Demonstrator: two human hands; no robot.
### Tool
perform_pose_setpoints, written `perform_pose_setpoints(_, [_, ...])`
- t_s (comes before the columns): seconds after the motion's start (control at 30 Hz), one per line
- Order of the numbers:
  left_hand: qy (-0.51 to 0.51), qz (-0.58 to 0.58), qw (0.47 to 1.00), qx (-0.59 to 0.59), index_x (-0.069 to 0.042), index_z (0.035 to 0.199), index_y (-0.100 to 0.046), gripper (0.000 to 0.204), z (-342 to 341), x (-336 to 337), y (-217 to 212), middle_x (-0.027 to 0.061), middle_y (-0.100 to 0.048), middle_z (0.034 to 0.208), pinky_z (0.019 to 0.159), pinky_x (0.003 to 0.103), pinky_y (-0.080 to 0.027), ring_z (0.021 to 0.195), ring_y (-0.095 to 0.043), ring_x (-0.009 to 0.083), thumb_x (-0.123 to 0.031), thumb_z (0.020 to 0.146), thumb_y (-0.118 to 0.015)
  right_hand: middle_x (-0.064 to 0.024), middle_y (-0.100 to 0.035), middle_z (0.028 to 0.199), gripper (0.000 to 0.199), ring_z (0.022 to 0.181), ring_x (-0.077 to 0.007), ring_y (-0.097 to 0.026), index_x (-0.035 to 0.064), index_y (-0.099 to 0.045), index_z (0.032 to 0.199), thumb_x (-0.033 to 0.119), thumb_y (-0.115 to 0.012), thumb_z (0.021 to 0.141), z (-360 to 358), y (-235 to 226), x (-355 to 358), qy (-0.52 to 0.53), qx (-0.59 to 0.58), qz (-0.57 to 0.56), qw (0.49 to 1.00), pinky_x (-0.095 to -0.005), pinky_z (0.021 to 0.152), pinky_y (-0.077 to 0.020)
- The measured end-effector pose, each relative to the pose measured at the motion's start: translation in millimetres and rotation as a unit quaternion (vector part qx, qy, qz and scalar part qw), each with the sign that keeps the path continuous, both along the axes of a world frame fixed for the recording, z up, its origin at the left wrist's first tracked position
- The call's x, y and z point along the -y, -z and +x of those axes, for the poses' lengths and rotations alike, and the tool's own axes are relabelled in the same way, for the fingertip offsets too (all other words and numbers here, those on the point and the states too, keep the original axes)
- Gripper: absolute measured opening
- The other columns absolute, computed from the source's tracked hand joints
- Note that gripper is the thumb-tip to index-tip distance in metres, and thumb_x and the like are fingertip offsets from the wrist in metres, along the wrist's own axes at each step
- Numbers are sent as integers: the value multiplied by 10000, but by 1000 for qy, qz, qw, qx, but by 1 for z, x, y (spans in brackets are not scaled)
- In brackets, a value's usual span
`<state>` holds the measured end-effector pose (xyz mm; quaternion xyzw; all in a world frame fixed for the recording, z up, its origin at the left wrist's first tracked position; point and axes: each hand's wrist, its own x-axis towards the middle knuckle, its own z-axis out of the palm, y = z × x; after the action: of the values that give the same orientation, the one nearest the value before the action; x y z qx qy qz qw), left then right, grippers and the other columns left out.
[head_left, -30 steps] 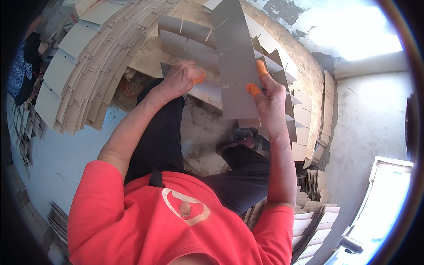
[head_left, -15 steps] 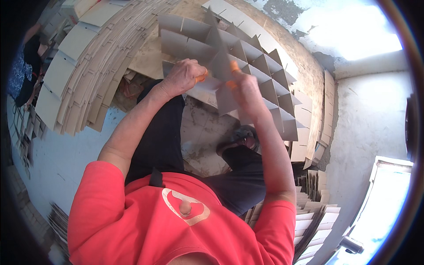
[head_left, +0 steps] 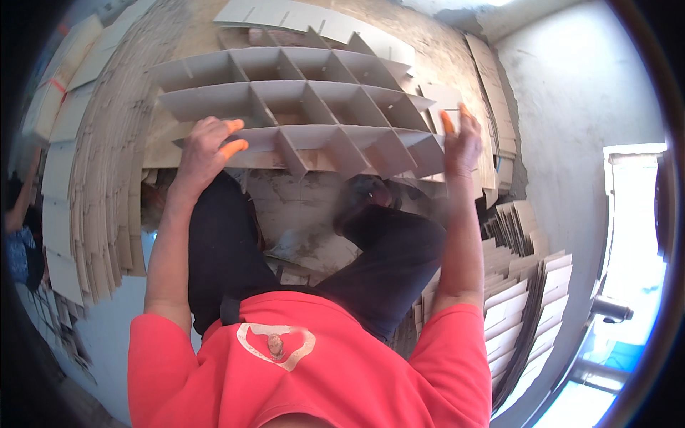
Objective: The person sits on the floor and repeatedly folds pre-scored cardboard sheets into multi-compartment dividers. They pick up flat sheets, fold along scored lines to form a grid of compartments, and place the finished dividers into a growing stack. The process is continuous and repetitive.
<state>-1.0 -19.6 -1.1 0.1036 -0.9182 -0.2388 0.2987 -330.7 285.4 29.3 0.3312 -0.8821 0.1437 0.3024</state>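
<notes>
Grid (head_left: 342,98): greyish tan. Finger covers (head_left: 233,148), left hand (head_left: 202,153) and right hand (head_left: 464,143): bright orange. Shirt (head_left: 342,357): solid red, beige-and-brown emblem (head_left: 275,347). Trousers (head_left: 385,250): plain black. Bench (head_left: 160,148): yellowish tan. Sheet (head_left: 307,20) behind grid: pale beige, dark dashes. Left stack (head_left: 93,221): tan, brown-streaked edges. Right stack (head_left: 549,314): cream faces, dark gaps. Wall (head_left: 564,128): greyish white. Box (head_left: 71,75): cream, red strip (head_left: 57,85). Co-worker's clothing (head_left: 16,253): mottled blue and white.

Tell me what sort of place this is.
Probably a cardboard-packaging workshop: there's a slotted divider grid, long rows of stacked flat pieces on the left, and more stacks on the right.
</notes>
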Motion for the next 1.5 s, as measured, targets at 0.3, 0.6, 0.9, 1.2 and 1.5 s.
perform_pose_setpoints(0.3, [-20, -26, 998, 58, 34, 1038, -672, 392, -3, -4, -2, 140, -666, 900, 742, 367, -476, 830, -594, 282, -101, 687, -784, -182, -564, 1174, 710, 1131, -377, -508, -9, -566, 1113, 609, -655, 774, -28, 80, -137, 226, 250, 268, 903, -479, 871, -462])
perform_pose_setpoints(0.6, [-8, -44, 998, 50, 7, 1007, -678, 369, -13, -3, -1, 116, -649, 849, 726, 377, -452, 783, -573, 277, -152, 692, -785, -266, -635, 765, 318, 768, -416, -636, -11, -647, 745, 284, -631, 865, -91, 92, -169, 14, 211, 229, 950, -490, 709, -501])
perform_pose_setpoints(0.9, [-27, -49, 997, 58, 0, 1088, -667, 457, -3, -7, -10, 122, -664, 963, 824, 385, -446, 930, -588, 285, -163, 681, -800, -215, -642, 776, 305, 822, -410, -634, 36, -534, 839, 233, -755, 765, -60, 55, -146, 166, 306, 128, 929, -504, 674, -487])
perform_pose_setpoints(1.2, [-135, -53, 988, 43, -52, 1153, -650, 526, 39, 19, -6, 109, -654, 1068, 925, 380, -412, 1035, -581, 275, -192, 674, -815, -211, -651, 1094, 767, 678, -375, -646, 107, -220, 1510, 149, -665, 887, 23, -76, -36, -67, 65, -69, 993, -406, 578, -508])
perform_pose_setpoints(1.5, [-112, 201, 973, 8, -23, 1049, -694, 278, 44, 23, 11, 121, -677, 943, 755, 299, -489, 848, -628, 207, -15, 772, -719, -216, -606, 1234, 800, 1104, -249, -624, -37, -317, 1441, 22, -749, 771, 155, -86, 134, -400, 342, -83, 846, -312, 933, -478])
